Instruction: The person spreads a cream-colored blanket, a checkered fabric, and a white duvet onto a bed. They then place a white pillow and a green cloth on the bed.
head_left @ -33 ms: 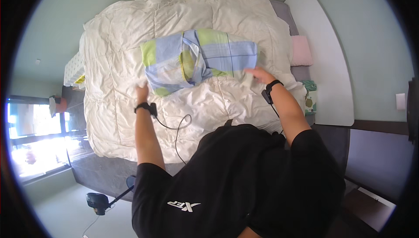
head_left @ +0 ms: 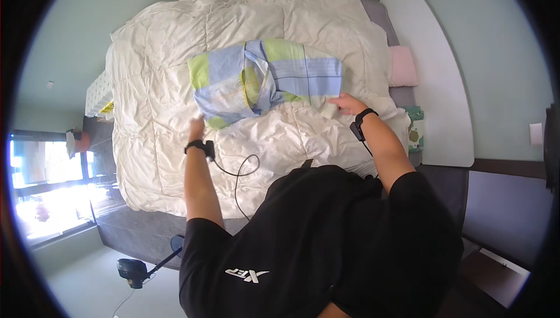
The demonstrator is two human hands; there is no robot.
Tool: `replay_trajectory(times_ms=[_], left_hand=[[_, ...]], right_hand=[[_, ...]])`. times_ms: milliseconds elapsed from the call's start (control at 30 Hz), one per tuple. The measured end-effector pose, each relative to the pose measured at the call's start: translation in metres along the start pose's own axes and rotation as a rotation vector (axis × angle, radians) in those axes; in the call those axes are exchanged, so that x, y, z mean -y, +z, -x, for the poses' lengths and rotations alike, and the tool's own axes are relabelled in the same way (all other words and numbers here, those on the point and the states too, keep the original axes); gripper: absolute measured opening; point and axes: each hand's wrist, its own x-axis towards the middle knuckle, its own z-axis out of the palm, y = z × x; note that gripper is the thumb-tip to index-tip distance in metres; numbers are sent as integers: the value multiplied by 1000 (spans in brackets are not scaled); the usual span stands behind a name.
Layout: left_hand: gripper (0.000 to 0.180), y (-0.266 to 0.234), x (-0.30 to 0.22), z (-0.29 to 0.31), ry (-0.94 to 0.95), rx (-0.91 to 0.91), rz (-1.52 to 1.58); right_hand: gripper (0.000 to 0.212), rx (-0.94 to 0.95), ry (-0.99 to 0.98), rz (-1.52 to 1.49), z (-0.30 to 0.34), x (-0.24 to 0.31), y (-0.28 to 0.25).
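Note:
A bundled cloth [head_left: 286, 73] in blue, green and pale checks lies across the middle of a white quilt [head_left: 157, 44], with a twisted fold near its centre. My left hand [head_left: 197, 126] is beside the cloth's near left corner; motion blur smears its fingers. At the near right corner, my right hand [head_left: 350, 104] has its fingers together on a raised bit of pale fabric [head_left: 328, 109]. Whether that bit belongs to the cloth or the quilt, I cannot tell. Both wrists wear black bands, with cables running from them.
The quilt covers most of a bed with a white curved headboard [head_left: 437, 79] at the right. A pink pillow [head_left: 403, 66] and a green package [head_left: 415, 128] lie there. One thin cable [head_left: 236, 187] loops over the quilt. A black fan-like device [head_left: 132, 272] stands lower left.
My left hand has moved slightly right and toward me. The right hand's fingers have dropped a little, away from the cloth's blue edge.

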Motion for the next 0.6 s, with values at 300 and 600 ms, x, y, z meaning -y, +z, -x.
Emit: replay_trajectory(times_ms=[300, 600], left_hand=[[78, 108, 22, 6, 136, -159, -97], [59, 111, 2, -15, 197, -313, -170]], right_hand=[[26, -342, -75, -763, -22, -68, -31], [29, -60, -212, -1181, 0, -66, -73]])
